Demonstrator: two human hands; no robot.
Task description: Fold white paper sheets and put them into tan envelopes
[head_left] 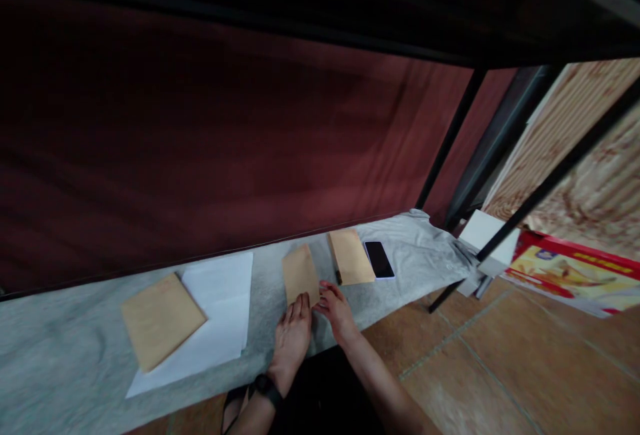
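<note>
A small brown paper envelope [301, 270] lies on the grey cloth in front of me. My left hand [294, 328] rests flat on its near end, fingers stretched out and close together. At the near right corner, my right hand [334, 307] has its fingers bent in and pinches the paper edge; part of that grip is hidden. Right of this envelope is a stack of similar brown envelopes [351, 256], and beside the stack a dark-screened phone [379, 260]. To the left, more brown envelopes [163, 320] lie partly over white paper sheets [225, 308].
Grey cloth [400, 238] covers the narrow bench. Behind it hangs a dark red sheet [225, 135], with a dark shelf overhead and black metal legs [453, 135] at the right. A white box [493, 235] and a red and yellow carton [575, 275] stand beyond the bench's end.
</note>
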